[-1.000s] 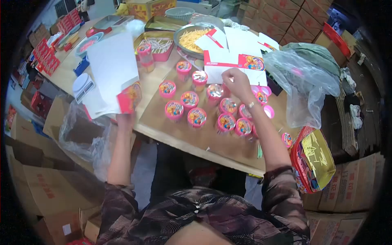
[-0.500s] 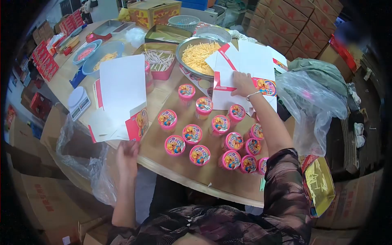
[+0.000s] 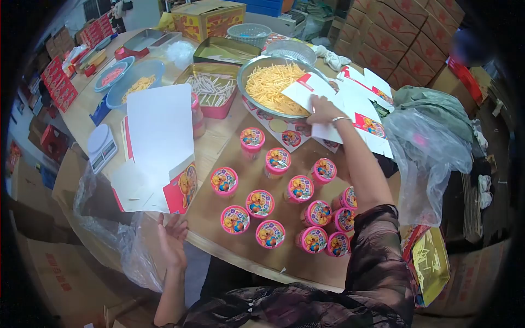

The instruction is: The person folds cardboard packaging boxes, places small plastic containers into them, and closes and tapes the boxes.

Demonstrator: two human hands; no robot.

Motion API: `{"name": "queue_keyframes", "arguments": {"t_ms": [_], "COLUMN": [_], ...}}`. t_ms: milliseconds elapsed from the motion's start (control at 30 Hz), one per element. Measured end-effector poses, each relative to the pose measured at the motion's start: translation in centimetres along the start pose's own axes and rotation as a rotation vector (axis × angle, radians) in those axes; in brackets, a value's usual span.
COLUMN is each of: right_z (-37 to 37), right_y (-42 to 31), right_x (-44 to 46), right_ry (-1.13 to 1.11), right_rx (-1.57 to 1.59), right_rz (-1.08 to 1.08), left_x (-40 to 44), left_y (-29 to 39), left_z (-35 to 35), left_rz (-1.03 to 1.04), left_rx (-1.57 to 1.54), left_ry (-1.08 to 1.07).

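My right hand (image 3: 324,111) is closed on the edge of a white-and-red cardboard box blank (image 3: 300,94), tilted over the rim of a metal bowl of yellow sticks (image 3: 276,82). More flattened box blanks (image 3: 367,128) lie under and beside that hand. At the table's front edge my left hand (image 3: 173,240) is open, palm up, with its fingers apart and nothing in it. Just beyond it stands a partly folded white box (image 3: 160,131) with a red printed flap. Several pink-lidded tubs (image 3: 260,203) with cartoon tops stand between my hands.
A small white scale (image 3: 102,148) sits at the left, near blue basins (image 3: 150,71). Behind are a pink tray of white sticks (image 3: 212,90) and a yellow carton (image 3: 210,22). Plastic bags (image 3: 421,147) bulge at the right, above a tin of pale sticks (image 3: 429,259).
My right hand has lifted a blank's edge and pulled it left over the bowl, while other blanks shifted right. My left hand has dropped away from the folded box and turned palm up.
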State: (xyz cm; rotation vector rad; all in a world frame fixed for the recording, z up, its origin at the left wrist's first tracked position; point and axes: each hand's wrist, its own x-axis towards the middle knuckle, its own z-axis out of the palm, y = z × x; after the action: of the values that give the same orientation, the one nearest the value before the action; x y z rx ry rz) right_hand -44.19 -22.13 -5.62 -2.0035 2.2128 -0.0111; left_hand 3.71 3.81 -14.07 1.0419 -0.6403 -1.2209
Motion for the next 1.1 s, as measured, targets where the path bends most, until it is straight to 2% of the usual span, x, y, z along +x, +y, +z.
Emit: {"name": "queue_keyframes", "arguments": {"t_ms": [67,100,167,200,267,300,333,367,433,467,600,667,700,767,867,933,1000,1067,1100], "right_z": [-0.9,-1.1,-1.6,-3.4,-6.8,-8.0,-9.4,-10.9,-14.1,-15.3,-18.4,-18.5,-18.4,-17.5,-13.7,-10.7,-7.1,-4.3,-2.5], "right_y": [2.4,4.6,7.4,7.0,6.0,6.3,6.8,6.3,4.6,4.3,3.2,2.0,0.2,-2.2,-1.6,-4.0,-5.0,-4.9,-3.1], "right_x": [1.4,2.7,4.3,3.0,-0.1,-0.9,-1.9,-3.7,-8.7,-11.1,-21.2,-25.7,-29.4,-34.6,-38.7,-40.9,-42.4,-43.0,-44.0], "right_ry": [-0.035,0.102,0.389,0.466,0.631,0.769,0.911,0.913,1.140,1.154,1.344,1.397,1.355,1.343,1.160,1.031,0.895,0.858,0.623], "right_rx": [0.080,0.073,0.058,0.038,-0.067,-0.028,0.011,0.004,0.090,0.076,0.413,0.860,0.972,1.202,1.346,1.536,1.659,1.587,1.781], "right_rz": [-0.049,-0.060,-0.065,0.012,0.134,0.090,0.049,0.057,0.063,0.080,-0.177,-0.410,-0.337,-0.248,-0.215,-0.218,-0.292,-0.349,-0.484], "left_x": [-0.3,-0.5,-0.7,0.0,2.0,2.6,3.6,4.7,6.1,5.9,3.6,1.7,1.0,-0.4,-2.8,-3.5,-6.1,-5.1,-5.5], "left_y": [0.4,0.7,3.2,4.7,7.4,7.6,7.4,6.9,6.0,5.7,4.5,6.2,6.6,7.4,8.8,8.8,11.2,10.0,10.2], "left_z": [0.4,0.6,2.1,2.9,3.5,2.9,1.8,0.8,0.3,0.7,1.6,3.3,4.0,5.8,10.1,12.0,13.7,13.0,12.8], "left_rz": [0.198,0.295,0.775,0.767,1.119,1.114,0.999,0.886,0.669,0.689,1.058,1.158,1.153,1.128,1.045,0.458,0.155,0.155,0.132], "left_rx": [0.215,0.327,0.937,0.940,1.496,1.496,1.554,1.601,1.666,1.653,1.418,1.184,1.173,0.967,0.886,0.309,0.152,0.125,0.093], "left_ry": [0.170,0.255,0.216,0.218,0.103,0.099,-0.034,-0.170,-0.451,-0.468,-0.253,-0.167,-0.153,-0.258,-0.325,-0.512,-0.531,-0.572,-0.568]}}
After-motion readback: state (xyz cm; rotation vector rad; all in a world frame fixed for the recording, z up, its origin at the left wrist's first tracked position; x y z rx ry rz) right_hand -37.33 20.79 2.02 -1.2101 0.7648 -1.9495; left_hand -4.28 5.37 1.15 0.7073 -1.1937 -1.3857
